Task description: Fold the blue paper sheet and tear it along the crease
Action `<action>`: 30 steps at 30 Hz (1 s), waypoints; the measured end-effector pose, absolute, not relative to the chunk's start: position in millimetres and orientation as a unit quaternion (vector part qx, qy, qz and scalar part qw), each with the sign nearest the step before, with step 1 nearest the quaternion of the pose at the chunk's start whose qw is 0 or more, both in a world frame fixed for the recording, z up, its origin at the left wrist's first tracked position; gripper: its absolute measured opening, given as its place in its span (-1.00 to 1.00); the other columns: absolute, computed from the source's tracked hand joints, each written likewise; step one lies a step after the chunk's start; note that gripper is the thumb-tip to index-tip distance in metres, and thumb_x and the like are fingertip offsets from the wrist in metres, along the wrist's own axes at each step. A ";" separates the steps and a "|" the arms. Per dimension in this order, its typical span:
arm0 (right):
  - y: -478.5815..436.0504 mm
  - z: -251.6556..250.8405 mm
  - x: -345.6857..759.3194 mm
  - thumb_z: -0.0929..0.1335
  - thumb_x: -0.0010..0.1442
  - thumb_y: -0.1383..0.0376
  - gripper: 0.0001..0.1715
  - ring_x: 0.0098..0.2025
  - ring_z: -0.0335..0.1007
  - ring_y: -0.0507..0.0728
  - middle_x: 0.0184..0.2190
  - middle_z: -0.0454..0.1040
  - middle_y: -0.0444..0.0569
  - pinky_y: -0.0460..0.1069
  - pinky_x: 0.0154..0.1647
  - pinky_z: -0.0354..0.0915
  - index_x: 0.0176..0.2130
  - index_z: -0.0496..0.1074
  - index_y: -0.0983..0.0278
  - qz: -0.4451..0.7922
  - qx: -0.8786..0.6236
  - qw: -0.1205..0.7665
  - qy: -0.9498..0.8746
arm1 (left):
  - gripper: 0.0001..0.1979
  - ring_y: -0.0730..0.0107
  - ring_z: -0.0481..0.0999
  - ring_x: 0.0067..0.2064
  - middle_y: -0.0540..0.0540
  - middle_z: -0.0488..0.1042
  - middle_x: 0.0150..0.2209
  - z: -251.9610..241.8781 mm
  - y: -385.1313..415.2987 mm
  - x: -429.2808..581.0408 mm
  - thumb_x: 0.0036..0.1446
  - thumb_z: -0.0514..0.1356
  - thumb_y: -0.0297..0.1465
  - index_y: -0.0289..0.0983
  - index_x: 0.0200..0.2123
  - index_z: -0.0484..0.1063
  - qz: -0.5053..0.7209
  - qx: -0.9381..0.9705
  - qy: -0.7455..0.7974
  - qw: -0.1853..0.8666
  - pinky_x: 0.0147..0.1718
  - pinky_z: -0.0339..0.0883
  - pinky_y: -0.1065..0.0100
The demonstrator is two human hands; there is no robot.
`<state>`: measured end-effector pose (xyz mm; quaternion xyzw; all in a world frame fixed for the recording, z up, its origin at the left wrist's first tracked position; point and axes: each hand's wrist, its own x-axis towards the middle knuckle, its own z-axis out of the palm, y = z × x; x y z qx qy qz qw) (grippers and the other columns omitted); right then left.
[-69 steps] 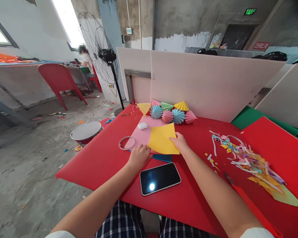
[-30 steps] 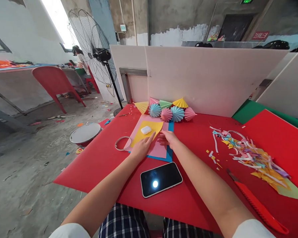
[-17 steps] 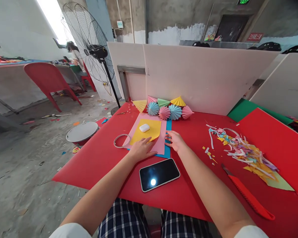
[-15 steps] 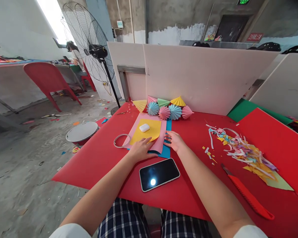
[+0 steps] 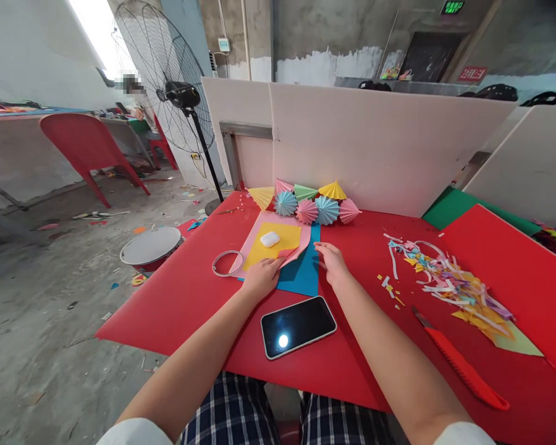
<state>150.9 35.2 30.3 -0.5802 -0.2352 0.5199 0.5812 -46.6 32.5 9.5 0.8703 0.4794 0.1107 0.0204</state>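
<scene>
My left hand [image 5: 262,279] pinches the near corner of the stacked papers, where the yellow paper [image 5: 288,233] and the pink paper [image 5: 282,218] curl upward. Beneath them, a blue paper [image 5: 301,279] lies flat, its right part uncovered. My right hand [image 5: 334,264] hovers at the blue paper's right edge, fingers apart and nothing visible in them. On the yellow paper rests a small white rounded case [image 5: 269,239]. A metal ring [image 5: 214,264] overlaps the pink paper's left edge. Closer to me is a phone [image 5: 299,327] with a dark screen.
Folded paper ornaments [image 5: 327,210] stand behind the papers. Rightward lie paper scraps [image 5: 458,281] and a red-handled cutting tool [image 5: 467,364] with its blade exposed. A white board [image 5: 375,148] closes off the back. A round stool [image 5: 152,247] and a fan [image 5: 183,96] stand left.
The near right corner of the pink and yellow papers has been lifted and turned back, uncovering more blue paper. My right hand has shifted slightly right.
</scene>
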 end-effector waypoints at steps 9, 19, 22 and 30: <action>42.1 23.5 157.5 0.26 -0.11 0.37 -0.76 -0.42 0.32 0.04 -0.43 0.41 -0.13 -0.09 -0.51 0.23 -0.33 0.33 0.18 0.473 -0.640 0.551 -0.250 | -0.57 0.27 0.42 -0.05 -0.10 0.47 -0.10 13.5 31.7 -45.0 0.18 -0.08 -0.43 -0.22 0.13 0.17 0.108 0.870 0.480 0.027 -0.16 0.30 0.35; 47.7 34.9 154.8 0.28 -0.09 0.37 -0.77 -0.45 0.26 0.02 -0.43 0.36 -0.14 -0.09 -0.48 0.20 -0.33 0.37 0.17 0.469 -0.670 0.504 -0.277 | -0.57 0.26 0.45 -0.08 -0.12 0.47 -0.09 17.8 29.2 -44.7 0.16 -0.07 -0.46 -0.23 0.11 0.19 0.104 0.857 0.503 0.034 -0.20 0.31 0.35; 50.3 35.1 154.0 0.27 -0.05 0.38 -0.76 -0.47 0.27 0.01 -0.47 0.34 -0.16 -0.06 -0.47 0.23 -0.30 0.34 0.16 0.490 -0.665 0.500 -0.262 | -0.58 0.25 0.46 -0.10 -0.11 0.48 -0.10 17.2 29.4 -44.7 0.15 -0.06 -0.45 -0.22 0.10 0.20 0.105 0.854 0.509 0.034 -0.22 0.32 0.34; 56.4 18.0 155.6 0.37 -0.07 0.28 -0.56 -0.46 0.34 0.07 -0.42 0.41 -0.11 -0.03 -0.49 0.28 -0.14 0.26 0.17 0.487 -0.653 0.518 -0.262 | -0.60 0.26 0.46 -0.09 -0.12 0.47 -0.09 10.6 31.2 -45.3 0.18 -0.05 -0.40 -0.21 0.10 0.19 0.110 0.852 0.512 0.029 -0.21 0.31 0.35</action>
